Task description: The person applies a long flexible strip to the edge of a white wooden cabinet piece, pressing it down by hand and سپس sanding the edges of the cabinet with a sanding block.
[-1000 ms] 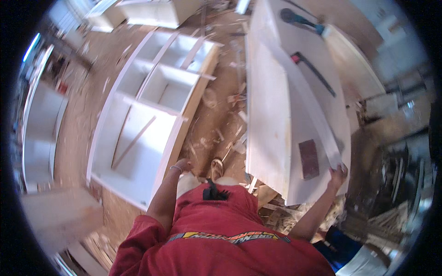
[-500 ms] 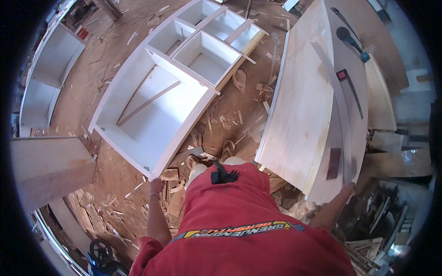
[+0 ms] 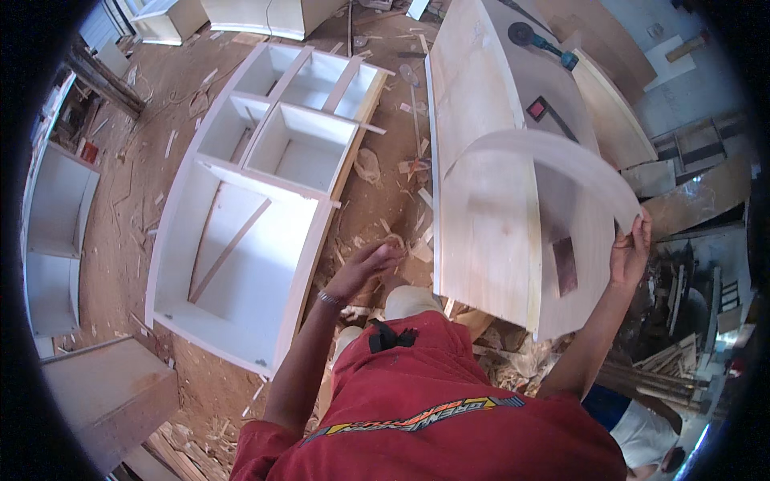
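My right hand (image 3: 630, 248) grips one end of a thin, pale wood strip (image 3: 553, 148), which arches across a long plywood piece (image 3: 477, 208) on my right. A dark reddish block (image 3: 565, 268) lies beside that hand on the board. Farther up lie a red-and-black square tool (image 3: 539, 112) and a teal-and-black power tool (image 3: 545, 48). My left hand (image 3: 373, 263) is raised between the plywood and a white-lined cabinet carcass (image 3: 241, 248), its fingers loosely curled with nothing visible in them.
Wood scraps litter the dirt floor (image 3: 373, 200). A plywood box (image 3: 104, 389) sits at lower left. Cabinets (image 3: 56, 240) line the far left; more stand (image 3: 249, 16) at the back beside timber posts (image 3: 112, 88). Offcuts (image 3: 682, 353) pile at right. Another person (image 3: 646, 429) is at lower right.
The strip has gone from lying straight along the board to a raised bend. My right hand has risen with its end. My left hand has moved up and rightward, away from the carcass's corner.
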`<state>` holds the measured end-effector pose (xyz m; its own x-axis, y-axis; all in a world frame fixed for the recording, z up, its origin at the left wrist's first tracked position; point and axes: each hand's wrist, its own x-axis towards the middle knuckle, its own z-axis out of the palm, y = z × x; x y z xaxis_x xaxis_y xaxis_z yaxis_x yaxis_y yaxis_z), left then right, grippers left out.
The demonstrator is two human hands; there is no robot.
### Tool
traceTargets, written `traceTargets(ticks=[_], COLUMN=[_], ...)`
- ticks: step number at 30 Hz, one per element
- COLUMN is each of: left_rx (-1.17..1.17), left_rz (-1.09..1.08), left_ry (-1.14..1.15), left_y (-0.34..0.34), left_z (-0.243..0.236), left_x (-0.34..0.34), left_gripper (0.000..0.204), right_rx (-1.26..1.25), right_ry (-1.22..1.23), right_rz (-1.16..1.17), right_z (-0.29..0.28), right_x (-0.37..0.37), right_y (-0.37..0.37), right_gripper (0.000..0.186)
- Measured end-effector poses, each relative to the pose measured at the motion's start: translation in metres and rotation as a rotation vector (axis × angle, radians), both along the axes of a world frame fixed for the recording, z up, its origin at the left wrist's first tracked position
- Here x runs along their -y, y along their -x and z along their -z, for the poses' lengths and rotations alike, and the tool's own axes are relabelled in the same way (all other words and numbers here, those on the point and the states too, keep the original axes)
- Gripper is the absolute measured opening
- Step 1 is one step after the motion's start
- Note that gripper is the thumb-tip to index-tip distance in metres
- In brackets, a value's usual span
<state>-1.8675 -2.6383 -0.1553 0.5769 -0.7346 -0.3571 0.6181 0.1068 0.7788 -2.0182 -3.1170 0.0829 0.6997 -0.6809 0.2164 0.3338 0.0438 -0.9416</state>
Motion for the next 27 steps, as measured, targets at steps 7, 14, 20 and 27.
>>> traceTargets(ticks=[7,14,20,27], left_rx=[-0.461,-0.507,-0.021,0.385], left_rz=[-0.123,-0.521,-0.649,-1.244], left_ry=[0.706,0.599,0.108,0.244], left_y=[-0.099,-0.190,-0.309,-0.479], left_z=[-0.029,-0.054,-0.043,-0.080], left_x=[0.162,0.167,0.122,0.007], left_gripper=[0.077,0.056,0.068,0.059], right_rx=[-0.122,-0.475,-0.700,-0.570], right_ry=[0.078,0.128,0.375,0.417], right_rz=[-0.269,-0.150,-0.100,-0.104], right_z=[0.022,0.022,0.050,0.033], right_x=[0.022,0.122,0.145,0.156], right_y=[-0.073,-0.136,-0.278,-0.460], right_gripper=[0.032,0.034,0.041,0.042])
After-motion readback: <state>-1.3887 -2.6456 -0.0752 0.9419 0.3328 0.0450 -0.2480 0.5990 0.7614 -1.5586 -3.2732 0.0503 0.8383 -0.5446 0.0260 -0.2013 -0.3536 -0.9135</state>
